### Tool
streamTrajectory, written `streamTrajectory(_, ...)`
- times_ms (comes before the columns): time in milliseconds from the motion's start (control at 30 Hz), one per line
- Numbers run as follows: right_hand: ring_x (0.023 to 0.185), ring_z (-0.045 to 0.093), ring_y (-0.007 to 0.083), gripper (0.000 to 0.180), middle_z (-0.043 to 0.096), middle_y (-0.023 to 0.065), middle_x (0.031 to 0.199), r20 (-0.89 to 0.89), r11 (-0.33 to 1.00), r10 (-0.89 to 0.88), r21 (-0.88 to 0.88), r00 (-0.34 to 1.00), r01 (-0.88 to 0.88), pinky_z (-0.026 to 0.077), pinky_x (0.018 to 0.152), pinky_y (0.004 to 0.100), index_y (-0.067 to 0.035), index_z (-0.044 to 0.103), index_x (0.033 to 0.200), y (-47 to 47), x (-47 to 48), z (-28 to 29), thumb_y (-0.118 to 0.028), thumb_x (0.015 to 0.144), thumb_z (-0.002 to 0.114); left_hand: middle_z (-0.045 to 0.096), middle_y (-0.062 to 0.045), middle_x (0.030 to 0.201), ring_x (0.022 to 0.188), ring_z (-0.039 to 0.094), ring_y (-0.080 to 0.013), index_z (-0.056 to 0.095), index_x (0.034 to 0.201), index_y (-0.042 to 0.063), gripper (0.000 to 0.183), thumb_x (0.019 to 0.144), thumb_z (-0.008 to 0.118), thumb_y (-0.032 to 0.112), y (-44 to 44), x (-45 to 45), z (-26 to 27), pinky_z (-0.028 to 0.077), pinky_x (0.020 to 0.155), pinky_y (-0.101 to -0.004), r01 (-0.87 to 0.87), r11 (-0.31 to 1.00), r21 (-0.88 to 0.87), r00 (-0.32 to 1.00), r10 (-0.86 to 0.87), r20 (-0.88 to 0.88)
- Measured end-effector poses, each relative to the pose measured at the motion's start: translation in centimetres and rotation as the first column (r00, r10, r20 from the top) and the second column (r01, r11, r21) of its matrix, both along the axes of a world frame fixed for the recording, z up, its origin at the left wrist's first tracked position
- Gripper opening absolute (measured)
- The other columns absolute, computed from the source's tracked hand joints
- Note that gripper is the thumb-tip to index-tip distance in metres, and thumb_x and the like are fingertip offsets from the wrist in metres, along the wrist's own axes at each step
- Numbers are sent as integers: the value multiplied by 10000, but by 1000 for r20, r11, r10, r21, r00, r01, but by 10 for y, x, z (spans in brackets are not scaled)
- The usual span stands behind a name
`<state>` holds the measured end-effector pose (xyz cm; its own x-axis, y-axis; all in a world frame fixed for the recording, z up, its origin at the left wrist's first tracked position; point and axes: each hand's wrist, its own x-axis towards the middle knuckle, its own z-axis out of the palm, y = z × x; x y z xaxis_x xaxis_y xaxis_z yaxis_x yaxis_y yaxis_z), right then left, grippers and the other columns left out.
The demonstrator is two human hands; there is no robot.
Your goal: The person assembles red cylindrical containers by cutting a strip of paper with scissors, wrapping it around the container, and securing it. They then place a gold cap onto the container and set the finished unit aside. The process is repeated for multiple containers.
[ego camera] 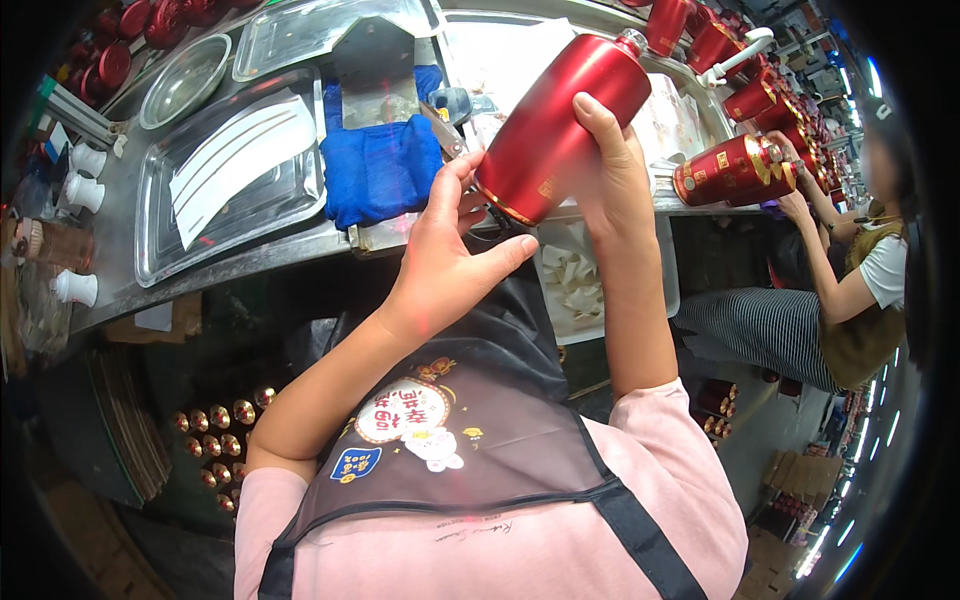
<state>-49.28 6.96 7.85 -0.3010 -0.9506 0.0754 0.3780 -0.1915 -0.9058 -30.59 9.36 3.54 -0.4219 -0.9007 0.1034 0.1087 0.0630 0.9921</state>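
A glossy red bottle (pixel 559 124) with a clear stopper and gold trim lies tilted in my right hand (pixel 615 165), its thumb along the upper side. My left hand (pixel 457 247) is at the bottle's base, fingers behind its lower edge and thumb spread apart; how firmly it touches is hidden. Just left of the base are a folded blue cloth (pixel 382 169) and a metal blade, perhaps of scissors (pixel 444 133). Beyond the cloth stands a dark metal plate (pixel 373 56). A clear tray (pixel 150 225) holds a white sheet with several strips (pixel 244 161).
A glass bowl (pixel 187 81) and another clear tray (pixel 259 45) stand at the back left. White spools (pixel 77 288) line the left. Below the table edge is a bin of paper scraps (pixel 574 277). At right, a co-worker (pixel 862 262) handles red bottles (pixel 716 172).
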Motion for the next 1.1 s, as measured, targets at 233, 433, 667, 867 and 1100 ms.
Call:
streamTrajectory(233,1024,678,209,492,673,117,1098,1,1000,21,16,1000,-21,548,939,367,6,559,1233,-2,10,0,-227,876,805,565,-146,1362,1260,578,-238,403,1455,41,721,850,792,80,0,7,-3,436,1110,-417,-29,999,27,999,30,-44)
streamTrajectory(433,1012,686,210,506,674,115,1095,2,998,34,56,999,-34,566,912,358,5,556,1236,-2,12,-1,-244,874,808,587,-135,1340,1249,569,-210,441,1435,48,621,898,749,84,-1,8,-5,439,1100,-388,-51,996,77,996,56,-63)
streamTrajectory(667,1012,689,215,563,668,121,1079,15,993,52,107,999,-53,574,903,358,12,547,1243,-1,18,-2,-292,859,822,615,-124,1268,1185,594,-189,491,1374,39,494,931,698,102,1,14,-3,463,1055,-358,-68,986,153,984,91,-151)
streamTrajectory(867,1013,685,225,629,662,137,1099,91,977,132,159,987,-145,578,903,368,31,527,1261,-9,29,-4,-325,844,834,628,-83,1125,1044,599,-128,550,1269,16,360,970,656,186,-15,33,5,469,956,-281,-81,957,277,965,146,-220)
streamTrajectory(1100,1087,649,244,650,639,144,1144,75,952,258,148,963,-267,545,948,399,9,518,1286,-20,60,-3,-356,848,829,584,-124,1320,1188,598,-180,452,1425,28,603,952,652,342,-28,51,27,472,1019,-324,-69,958,278,990,99,-98)
